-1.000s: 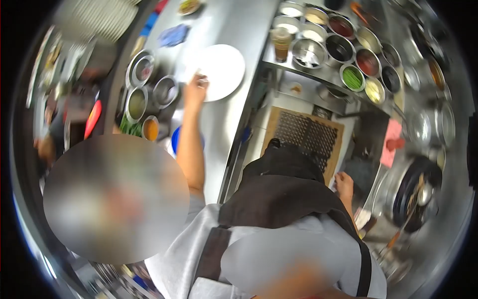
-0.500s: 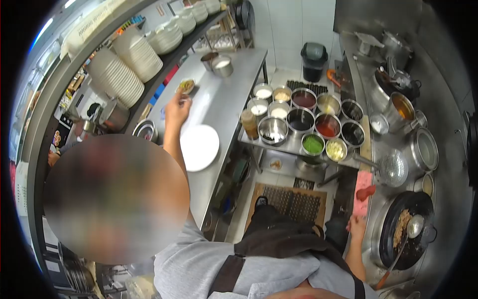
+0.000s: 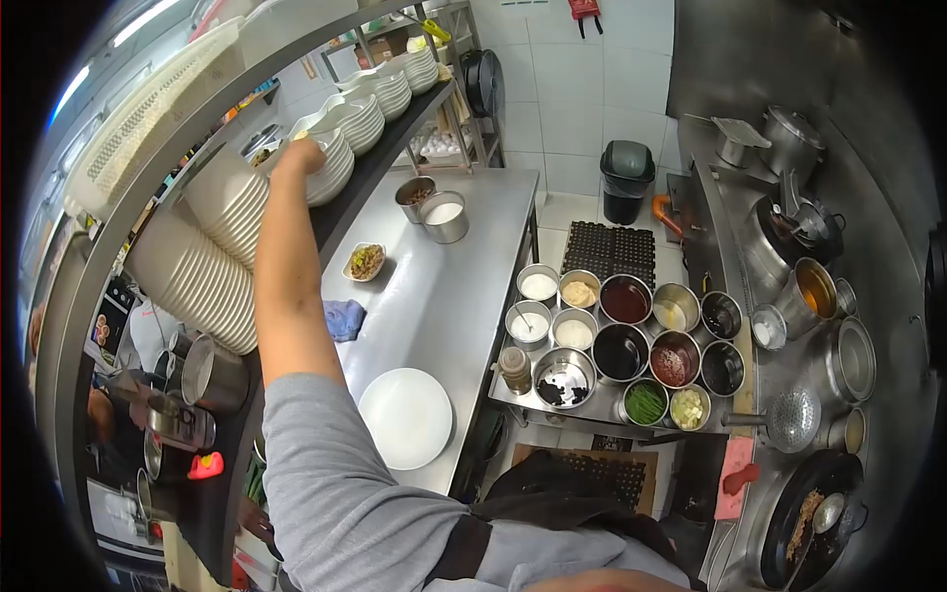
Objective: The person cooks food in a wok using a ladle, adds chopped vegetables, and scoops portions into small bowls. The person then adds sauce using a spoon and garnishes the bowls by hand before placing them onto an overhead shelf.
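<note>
My left arm reaches up over the shelf, with my left hand point(image 3: 300, 163) at the stacked white bowls point(image 3: 340, 158). Its fingers are turned away and hidden, so I cannot tell whether they hold a bowl. Close beside the forearm stand tall stacks of white dishes point(image 3: 232, 212). Below, on the steel table point(image 3: 434, 286), are a small white dish of chopped food point(image 3: 364, 261), a crumpled blue cloth point(image 3: 343, 320) and a bare round white plate point(image 3: 405, 418). My right hand is out of sight.
Metal containers of sauces and seasonings crowd a low stand, with chopped greens point(image 3: 645, 403) among them. At the right, a wok point(image 3: 838, 474) with food and a ladle sits on the stove. A perforated strainer point(image 3: 793, 418) lies nearby; a bin point(image 3: 627, 178) stands behind.
My left hand has risen from the small dish of food to the bowls on the shelf. My right hand has left the view. The whole scene has shifted lower in view.
</note>
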Demonstrator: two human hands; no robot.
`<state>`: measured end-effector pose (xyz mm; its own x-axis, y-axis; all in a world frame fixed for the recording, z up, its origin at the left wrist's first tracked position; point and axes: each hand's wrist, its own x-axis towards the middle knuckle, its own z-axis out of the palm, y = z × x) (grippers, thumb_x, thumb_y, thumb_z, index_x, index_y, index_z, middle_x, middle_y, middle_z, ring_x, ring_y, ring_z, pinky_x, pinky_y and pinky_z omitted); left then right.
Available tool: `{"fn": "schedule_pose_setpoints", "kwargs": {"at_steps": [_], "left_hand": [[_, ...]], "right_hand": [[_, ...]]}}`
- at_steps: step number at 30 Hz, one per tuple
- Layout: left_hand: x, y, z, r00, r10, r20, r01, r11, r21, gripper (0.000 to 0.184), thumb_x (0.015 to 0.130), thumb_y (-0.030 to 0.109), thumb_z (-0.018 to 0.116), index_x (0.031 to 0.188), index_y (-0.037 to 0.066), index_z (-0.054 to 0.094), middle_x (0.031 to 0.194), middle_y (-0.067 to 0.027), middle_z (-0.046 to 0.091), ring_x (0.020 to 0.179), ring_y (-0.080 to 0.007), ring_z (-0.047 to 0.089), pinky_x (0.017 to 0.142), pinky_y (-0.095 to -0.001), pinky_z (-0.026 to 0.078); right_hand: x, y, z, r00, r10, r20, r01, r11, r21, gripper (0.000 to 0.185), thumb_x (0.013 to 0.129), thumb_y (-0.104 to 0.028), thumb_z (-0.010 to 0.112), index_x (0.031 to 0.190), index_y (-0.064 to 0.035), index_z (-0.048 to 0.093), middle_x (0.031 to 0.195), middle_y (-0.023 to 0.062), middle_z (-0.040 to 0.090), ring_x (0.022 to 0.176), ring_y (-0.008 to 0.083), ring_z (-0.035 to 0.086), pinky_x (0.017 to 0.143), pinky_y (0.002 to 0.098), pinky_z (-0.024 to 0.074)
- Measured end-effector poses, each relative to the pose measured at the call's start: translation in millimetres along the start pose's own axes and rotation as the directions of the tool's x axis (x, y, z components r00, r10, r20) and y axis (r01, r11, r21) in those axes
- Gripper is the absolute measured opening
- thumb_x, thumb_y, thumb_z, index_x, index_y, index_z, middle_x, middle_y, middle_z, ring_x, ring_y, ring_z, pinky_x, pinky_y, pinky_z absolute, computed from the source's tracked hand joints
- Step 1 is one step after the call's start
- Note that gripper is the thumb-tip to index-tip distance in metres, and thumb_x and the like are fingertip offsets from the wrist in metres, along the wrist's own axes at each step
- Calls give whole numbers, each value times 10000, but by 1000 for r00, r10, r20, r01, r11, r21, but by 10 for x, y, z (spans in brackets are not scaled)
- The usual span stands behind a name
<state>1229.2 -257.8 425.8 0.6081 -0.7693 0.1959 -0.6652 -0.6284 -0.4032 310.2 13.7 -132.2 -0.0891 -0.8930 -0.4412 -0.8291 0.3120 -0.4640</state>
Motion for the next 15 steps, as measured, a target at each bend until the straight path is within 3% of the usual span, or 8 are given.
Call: {"fn": "schedule_pose_setpoints", "kwargs": {"at_steps": [3, 5, 7, 9, 10, 12, 15], "left_hand": [[33, -157, -151, 999, 46, -3, -46, 990, -132, 377, 751, 204, 544, 1047, -4, 648, 1082, -217, 629, 1001, -359, 610, 899, -381, 467], [-30, -232, -226, 996, 86, -10, -86, 980, -178, 415, 729, 237, 575, 1058, -7, 636, 1042, -234, 635, 990, -368, 610, 888, -385, 467], [-168, -215, -286, 958, -8, -285, -126, 886, -446, 441, 686, 265, 622, 1034, -6, 633, 1027, -239, 634, 988, -379, 603, 889, -412, 461], [-256, -169, -255, 953, 48, -300, -152, 930, -334, 413, 699, 247, 607, 1023, -9, 630, 1019, -244, 632, 987, -384, 600, 889, -420, 459], [-299, -143, -216, 942, 115, -315, -191, 956, -221, 386, 712, 229, 592, 1011, -12, 626, 1012, -250, 631, 986, -389, 598, 889, -428, 458], [-380, -52, -90, 896, 87, -436, -160, 978, -134, 259, 771, 146, 513, 962, 0, 610, 956, -251, 629, 927, -403, 599, 827, -470, 467], [-1002, 277, -152, 780, 4, -626, -148, 973, -179, 197, 802, 122, 475, 920, 16, 591, 880, -226, 632, 827, -391, 612, 717, -481, 489]], "right_hand": [[-76, -817, -373, 994, 103, 24, -104, 994, 43, 214, 761, -165, 575, 835, -8, 700, 788, 213, 660, 776, 349, 661, 702, 397, 504], [-27, -1134, -531, 996, 84, 3, -84, 996, 2, 210, 759, -151, 572, 838, -2, 698, 785, 215, 659, 784, 348, 661, 702, 400, 504], [11, -1464, -721, 998, 59, -19, -60, 997, -40, 206, 758, -137, 570, 841, 4, 696, 782, 216, 658, 793, 347, 660, 703, 403, 504], [9, -1711, -913, 966, 245, 86, -253, 963, 93, 237, 746, -155, 567, 858, 15, 688, 784, 230, 650, 819, 366, 651, 727, 420, 496], [152, -1479, -767, 966, 242, 94, -250, 965, 78, 237, 746, -155, 567, 858, 15, 688, 784, 230, 650, 819, 366, 651, 727, 420, 496], [519, -888, -454, 999, -32, -19, 30, 995, -91, 271, 744, -176, 558, 880, 27, 676, 810, 249, 640, 847, 391, 636, 750, 434, 484], [628, -1080, -593, 978, -142, 150, 166, 972, -164, 295, 757, -206, 555, 907, 21, 670, 873, 258, 632, 888, 407, 615, 784, 447, 471]]}}
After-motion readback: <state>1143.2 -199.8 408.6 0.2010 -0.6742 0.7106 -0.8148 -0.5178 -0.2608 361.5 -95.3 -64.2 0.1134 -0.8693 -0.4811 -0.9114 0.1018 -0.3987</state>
